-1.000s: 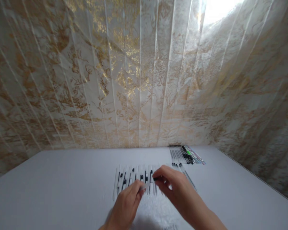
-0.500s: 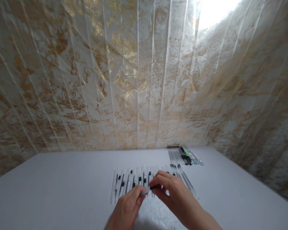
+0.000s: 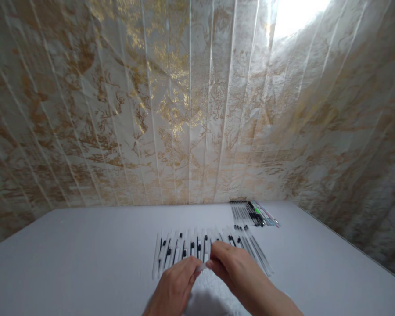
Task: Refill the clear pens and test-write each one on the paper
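In the head view a pen (image 3: 201, 267) with a whitish, translucent barrel is held between both hands, just above the near side of the table. My left hand (image 3: 176, 283) is closed around one end of the barrel. Against the other end my right hand (image 3: 230, 265) pinches with thumb and fingers, which hide that tip. Just beyond the hands lies a row of pen parts (image 3: 177, 250): clear barrels, dark refills and small black caps. My right hand covers some of this row.
At the back right of the white table (image 3: 85, 245) lies a group of pens (image 3: 242, 215), with a green-marked one (image 3: 257, 211) among them. Several capped pens (image 3: 255, 245) lie to the right of the row. A gold-patterned curtain (image 3: 171, 131) hangs behind the table.
My right hand has moved slightly down and curled in closer to the left. The pen's black end, visible before, is now hidden by the right fingers.
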A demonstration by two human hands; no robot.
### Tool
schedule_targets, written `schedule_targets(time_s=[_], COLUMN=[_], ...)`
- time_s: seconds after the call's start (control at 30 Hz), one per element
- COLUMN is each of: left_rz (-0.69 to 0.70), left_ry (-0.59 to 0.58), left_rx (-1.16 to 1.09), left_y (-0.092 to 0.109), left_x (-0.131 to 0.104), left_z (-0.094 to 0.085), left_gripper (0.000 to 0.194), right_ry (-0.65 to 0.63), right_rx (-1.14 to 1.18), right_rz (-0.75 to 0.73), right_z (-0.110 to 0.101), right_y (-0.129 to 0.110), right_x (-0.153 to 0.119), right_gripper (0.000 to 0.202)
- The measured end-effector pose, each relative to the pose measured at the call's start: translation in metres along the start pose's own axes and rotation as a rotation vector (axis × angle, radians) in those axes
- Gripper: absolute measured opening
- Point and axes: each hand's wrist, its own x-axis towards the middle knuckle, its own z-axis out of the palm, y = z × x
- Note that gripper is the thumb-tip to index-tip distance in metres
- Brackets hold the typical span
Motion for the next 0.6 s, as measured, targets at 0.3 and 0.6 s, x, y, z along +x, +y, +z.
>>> schedule_targets(time_s=[0.3, 0.6], left_rz=[0.033, -0.046], left_ry=[0.121, 0.082], left_rx=[0.113, 0.126], left_y=[0.003, 0.004], left_x=[0.002, 0.0], left_z=[0.0, 0.004], left_gripper=[0.023, 0.025], right_ry=[-0.016, 0.002], right_rx=[0.049, -0.01], right_rz=[0.158, 0.084], right_z=[0.011, 0.009], right_y=[0.002, 0.002], right_x=[0.004, 0.002], right_gripper=[0.057, 0.028])
